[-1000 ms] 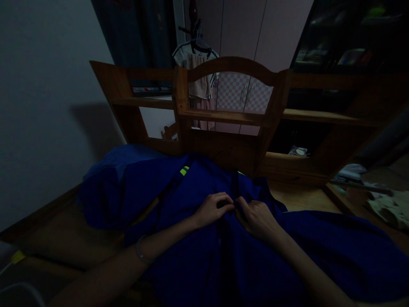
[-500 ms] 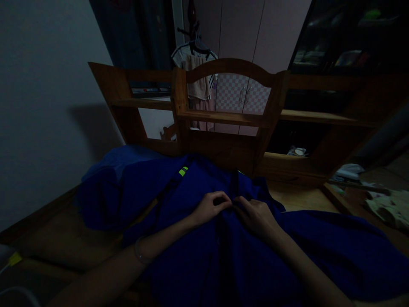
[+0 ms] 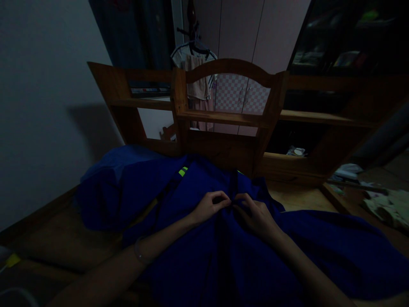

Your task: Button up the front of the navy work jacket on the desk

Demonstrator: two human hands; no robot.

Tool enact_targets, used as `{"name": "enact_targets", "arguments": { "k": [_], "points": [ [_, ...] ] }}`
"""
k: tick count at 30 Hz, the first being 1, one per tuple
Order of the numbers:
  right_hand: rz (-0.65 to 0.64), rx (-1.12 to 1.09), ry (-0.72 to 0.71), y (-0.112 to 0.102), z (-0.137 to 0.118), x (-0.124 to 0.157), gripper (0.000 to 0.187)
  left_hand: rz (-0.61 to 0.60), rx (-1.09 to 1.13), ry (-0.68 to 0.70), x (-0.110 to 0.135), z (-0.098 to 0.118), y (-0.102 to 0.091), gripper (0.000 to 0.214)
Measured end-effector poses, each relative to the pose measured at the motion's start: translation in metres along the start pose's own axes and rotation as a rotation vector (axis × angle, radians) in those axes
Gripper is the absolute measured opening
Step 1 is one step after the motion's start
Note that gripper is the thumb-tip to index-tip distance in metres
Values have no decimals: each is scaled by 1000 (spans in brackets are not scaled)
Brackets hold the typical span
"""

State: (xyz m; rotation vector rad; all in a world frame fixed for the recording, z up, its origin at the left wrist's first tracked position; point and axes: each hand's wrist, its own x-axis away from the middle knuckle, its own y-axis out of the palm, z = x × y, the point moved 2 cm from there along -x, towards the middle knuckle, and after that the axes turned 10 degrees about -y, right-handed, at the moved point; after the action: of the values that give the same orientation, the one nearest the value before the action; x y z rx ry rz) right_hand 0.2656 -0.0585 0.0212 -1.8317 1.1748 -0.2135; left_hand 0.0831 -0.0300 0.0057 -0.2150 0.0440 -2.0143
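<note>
A dark blue jacket point(image 3: 191, 251) with yellow-green reflective patches point(image 3: 183, 171) lies spread out in front of me, its sleeves reaching to both sides. My left hand point(image 3: 209, 207) pinches the cloth at the front opening between thumb and forefinger. Close beside it, nearly touching, my right hand point(image 3: 255, 215) grips the opposite front edge with bent fingers. Whatever small fastening may sit between the fingertips is too dark to make out. A thin bracelet point(image 3: 138, 250) circles my left wrist.
Behind the jacket stands a wooden shelf unit point(image 3: 223, 117) with an arched middle. Lighter blue cloth point(image 3: 124, 155) lies at the left by the wall. Clothes on a hanger point(image 3: 198, 64) and a pink wardrobe point(image 3: 239, 38) are farther back. Pale cloth point(image 3: 390, 209) lies at the right.
My right hand's fingers have bent and lifted slightly at the front edge. My left hand keeps its pinch in almost the same place, and the jacket lies much as before.
</note>
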Motion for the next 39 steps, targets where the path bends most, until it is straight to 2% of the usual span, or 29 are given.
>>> {"name": "enact_targets", "arguments": {
  "k": [14, 22, 39],
  "points": [
    [0, -95, 77, 2, 2, 1, 17, -4, 19, -20, -1, -2, 1, 28],
    [37, -171, 56, 1, 1, 1, 10, -19, 1, -4, -2, -2, 1, 28],
    [49, -103, 89, 4, 5, 0, 15, -20, 11, -4, -1, 0, 1, 25]
  ]
}}
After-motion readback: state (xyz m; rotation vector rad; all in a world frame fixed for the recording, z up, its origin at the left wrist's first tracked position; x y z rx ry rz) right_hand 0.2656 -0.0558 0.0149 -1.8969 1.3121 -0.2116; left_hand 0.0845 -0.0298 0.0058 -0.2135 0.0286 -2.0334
